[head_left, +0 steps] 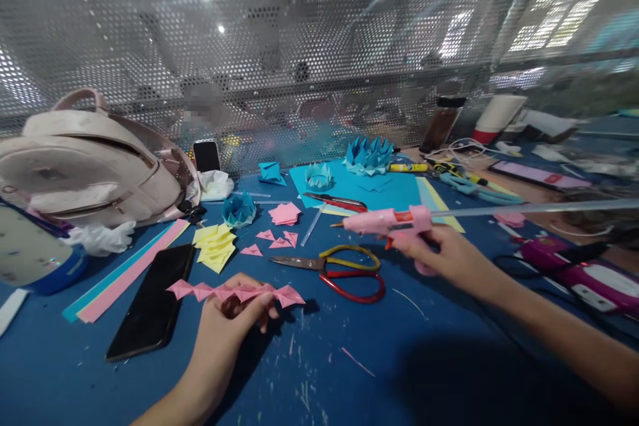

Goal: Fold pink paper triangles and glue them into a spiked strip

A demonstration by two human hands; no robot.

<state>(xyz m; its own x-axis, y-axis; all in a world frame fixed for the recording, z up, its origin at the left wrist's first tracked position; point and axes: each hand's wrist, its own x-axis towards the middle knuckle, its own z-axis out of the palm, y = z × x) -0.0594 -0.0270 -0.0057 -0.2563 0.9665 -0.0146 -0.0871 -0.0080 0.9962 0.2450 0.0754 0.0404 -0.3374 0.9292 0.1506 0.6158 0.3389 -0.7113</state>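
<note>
My left hand [232,319] is closed on a pink folded-paper strip [194,291], a chain of joined pointed pieces held level over the blue table. In my right hand [446,253] is a pink glue gun [389,223], its nozzle pointing left and a long clear glue stick [539,208] sticking out behind. Between the hands lie open scissors [324,265] with one yellow and one red handle. Small pink folded triangles [276,241] rest behind the left hand, near a pile of pink paper pieces [284,213] and a stack of yellow ones [215,244].
A black phone [152,303] and coloured paper strips [130,266] lie left, before a pale backpack [84,160]. Blue paper crowns [368,154] stand at the back on blue sheets [399,191]. Pliers [479,188] and a purple power strip [584,276] are right. A perforated metal panel [279,46] closes the back.
</note>
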